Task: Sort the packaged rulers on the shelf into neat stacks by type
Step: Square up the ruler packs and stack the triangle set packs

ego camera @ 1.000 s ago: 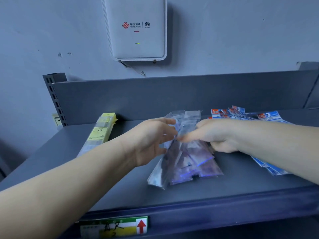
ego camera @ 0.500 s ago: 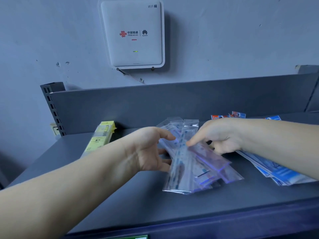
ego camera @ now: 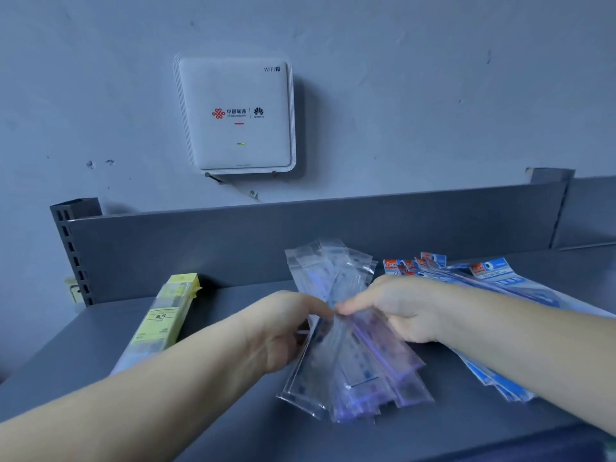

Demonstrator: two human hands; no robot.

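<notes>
A fanned bundle of clear-sleeved rulers lies in the middle of the grey shelf. My left hand grips the bundle's left edge, thumb on top and fingers curled beneath. My right hand holds the bundle from the right, its thumb pressing on the sleeves next to my left thumb. A stack of yellow-labelled ruler packs lies at the left. Blue-and-orange carded rulers spread out at the right, partly hidden under my right forearm.
The shelf's grey back panel rises behind the rulers, with a slotted upright post at its left end. A white router hangs on the wall above. The shelf's front lip runs along the bottom right.
Both hands have drawn together on the clear-sleeved bundle and squared it more upright; the sleeves' near ends swung from the right toward the centre. The camera tilted upward.
</notes>
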